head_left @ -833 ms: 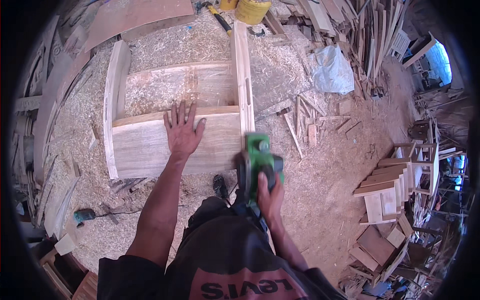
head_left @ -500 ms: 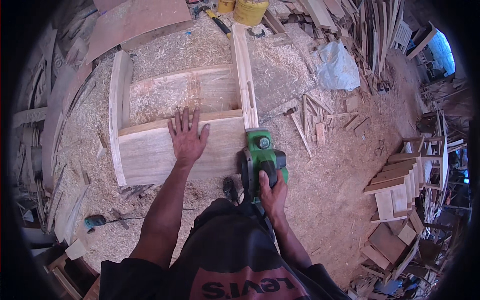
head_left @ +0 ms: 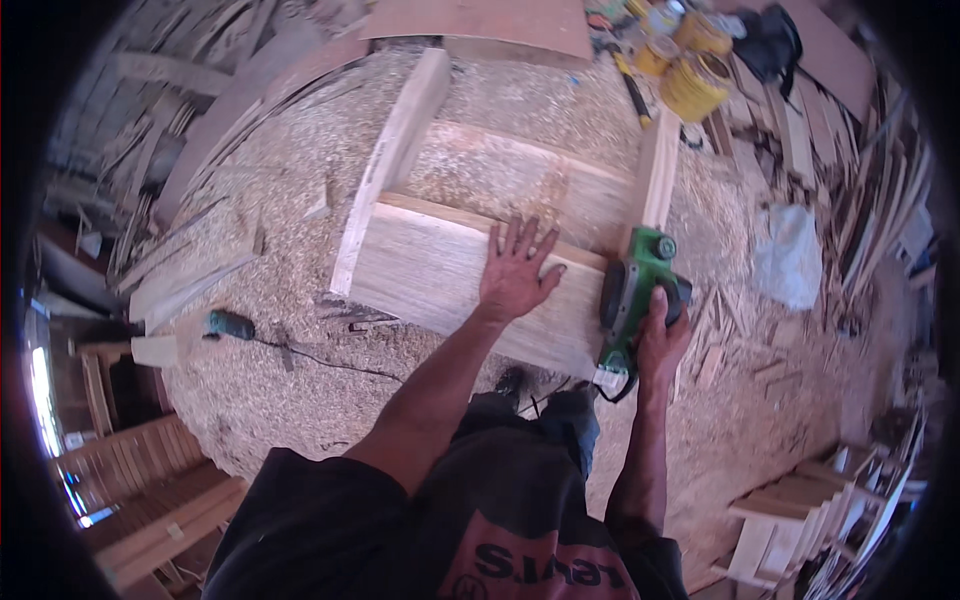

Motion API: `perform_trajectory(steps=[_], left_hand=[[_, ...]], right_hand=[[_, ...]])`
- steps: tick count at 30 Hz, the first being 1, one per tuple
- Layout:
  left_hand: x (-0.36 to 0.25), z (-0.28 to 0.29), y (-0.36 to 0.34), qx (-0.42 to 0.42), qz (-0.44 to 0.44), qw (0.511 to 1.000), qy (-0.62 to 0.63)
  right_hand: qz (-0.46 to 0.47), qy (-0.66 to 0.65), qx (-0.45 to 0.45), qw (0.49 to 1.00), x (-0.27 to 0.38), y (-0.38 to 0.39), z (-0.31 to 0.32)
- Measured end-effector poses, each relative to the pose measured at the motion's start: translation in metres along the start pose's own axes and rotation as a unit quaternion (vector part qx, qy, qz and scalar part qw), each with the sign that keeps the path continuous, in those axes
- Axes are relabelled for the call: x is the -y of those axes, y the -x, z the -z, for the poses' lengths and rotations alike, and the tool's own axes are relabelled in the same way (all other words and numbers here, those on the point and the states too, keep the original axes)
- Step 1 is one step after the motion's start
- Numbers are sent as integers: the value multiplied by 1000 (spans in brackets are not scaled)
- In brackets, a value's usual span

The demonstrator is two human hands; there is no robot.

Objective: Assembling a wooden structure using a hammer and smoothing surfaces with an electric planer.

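Note:
A wooden frame [head_left: 440, 262] with two long side posts and two cross panels lies on the shavings in front of me. My left hand [head_left: 516, 275] rests flat on its nearer panel, fingers spread over that panel's upper edge. With my right hand [head_left: 664, 335] I grip the rear handle of a green and black electric hand planer [head_left: 630, 305]. The planer sits lengthwise on the right post [head_left: 656, 175], hiding the post's near part. Its sole is out of sight.
Yellow buckets [head_left: 694, 88] and a yellow-handled hammer-like tool [head_left: 632, 90] lie beyond the frame. A teal power tool [head_left: 229, 324] with a cord lies at left. A white sack [head_left: 788, 257] and wood scraps are at right, with stacked wooden pieces [head_left: 775, 530] lower right.
The planer and my right hand have moved forward along the right post, covering its slot. My left hand stays on the panel. The whole view has swung, shifting the frame rightward.

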State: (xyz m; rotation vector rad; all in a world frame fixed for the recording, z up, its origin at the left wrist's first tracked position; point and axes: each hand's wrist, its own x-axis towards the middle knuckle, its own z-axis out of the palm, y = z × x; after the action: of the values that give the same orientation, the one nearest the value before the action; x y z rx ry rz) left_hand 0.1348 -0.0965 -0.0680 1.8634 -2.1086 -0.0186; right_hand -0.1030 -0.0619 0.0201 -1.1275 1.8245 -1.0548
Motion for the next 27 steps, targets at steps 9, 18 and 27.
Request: perform_trajectory(steps=[9,18,27], left_hand=[[6,2,2,-25,47,998,24],[41,-8,23,-181,387,903,-43],[128,42,78,-116,518,846,-57]], right_hand=[[-5,68,160,985,-32,51,42],[123,110,318,934,-45,21,87],[237,167,381,878,-37,-7,77]])
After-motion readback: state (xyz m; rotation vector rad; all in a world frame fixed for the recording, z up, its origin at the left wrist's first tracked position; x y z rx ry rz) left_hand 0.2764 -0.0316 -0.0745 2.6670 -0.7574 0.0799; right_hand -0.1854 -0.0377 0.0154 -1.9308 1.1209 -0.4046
